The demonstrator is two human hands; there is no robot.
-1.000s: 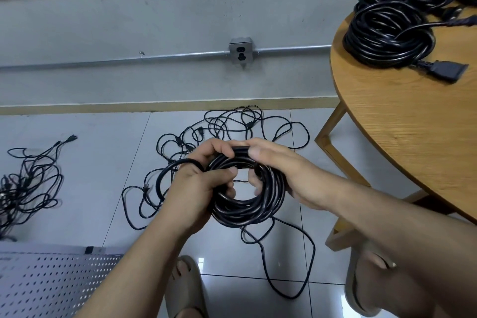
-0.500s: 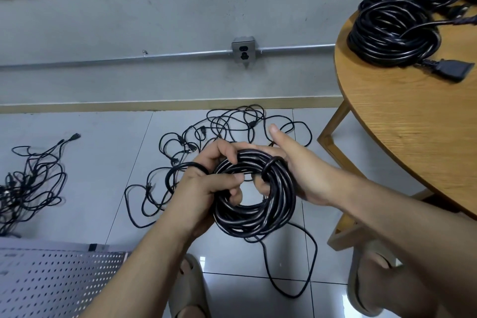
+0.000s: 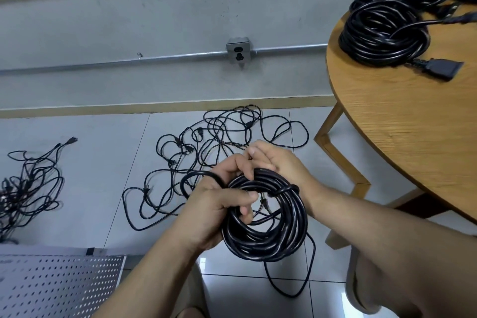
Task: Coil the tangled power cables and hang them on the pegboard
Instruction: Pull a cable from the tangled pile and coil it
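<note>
A coiled black cable is held above the floor, left of the round desk. The left hand grips its rim, fingers curled through the loop; the right hand lies against its top, grip unclear. Tangled cables sprawl left of the desk; a finished coil rests on it.

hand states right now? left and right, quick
Left hand: closed, grip around the black cable coil.
Right hand: against the coil's top; its grip cannot be told, fingers partly hidden.
</note>
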